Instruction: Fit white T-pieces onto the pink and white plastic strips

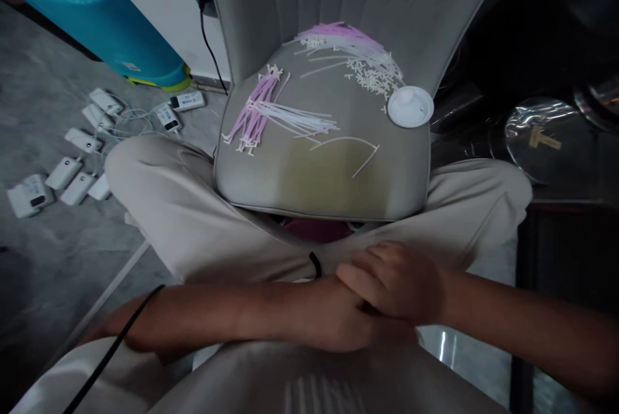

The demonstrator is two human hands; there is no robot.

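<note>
My right hand (389, 278) rests in my lap, its fingers curled over my left hand (343, 320) near the wrist. The fingers of my left hand are mostly hidden under it. Both hands are apart from the grey chair (261, 175) in front of me. On its seat lies a bundle of thin pink sticks (256, 111) with small white branched ends. White sticks (300, 118) fan out from that bundle, and a bent white stick (345, 140) lies nearer to me. Farther back is a loose pile of pink and white sticks (358, 46) with small white pieces (372, 78).
A round white dish (411, 107) sits at the seat's right edge. Several white power banks (65, 172) with cables lie on the floor at left, near a blue plastic container (97, 14). Shiny metal vessels (539, 137) stand at right. A black cord (116, 343) crosses my left arm.
</note>
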